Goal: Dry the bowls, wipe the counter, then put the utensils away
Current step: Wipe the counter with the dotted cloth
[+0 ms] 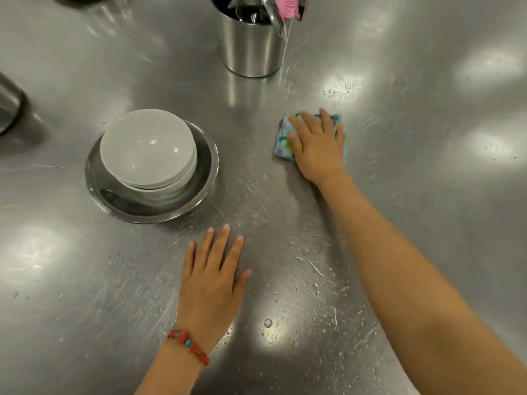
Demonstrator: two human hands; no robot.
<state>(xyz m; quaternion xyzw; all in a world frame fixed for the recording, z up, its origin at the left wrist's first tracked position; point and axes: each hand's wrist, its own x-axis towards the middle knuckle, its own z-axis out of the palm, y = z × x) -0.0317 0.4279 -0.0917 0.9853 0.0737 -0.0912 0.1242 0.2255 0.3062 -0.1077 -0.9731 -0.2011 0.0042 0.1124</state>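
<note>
Bowls (148, 149), pale grey and glossy, sit stacked inside a steel basin (205, 178) left on the wet bench (427, 195). Near centre, the left hand (212, 283) lies flat, empty. Far centre, a steel canister (252, 49) holds utensils (273, 12). Right hand (316, 146) presses flat on a floral cloth (282, 138).

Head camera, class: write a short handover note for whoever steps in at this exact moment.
Right hand: flat on the folded patterned cloth, pressing it to the steel counter.
Left hand: empty, palm down on the counter.
White bowls: stacked in the metal bowl, left of the cloth.
Utensils: in the steel holder at the back.
Left: water droplets near the front need wiping; then utensils.
</note>
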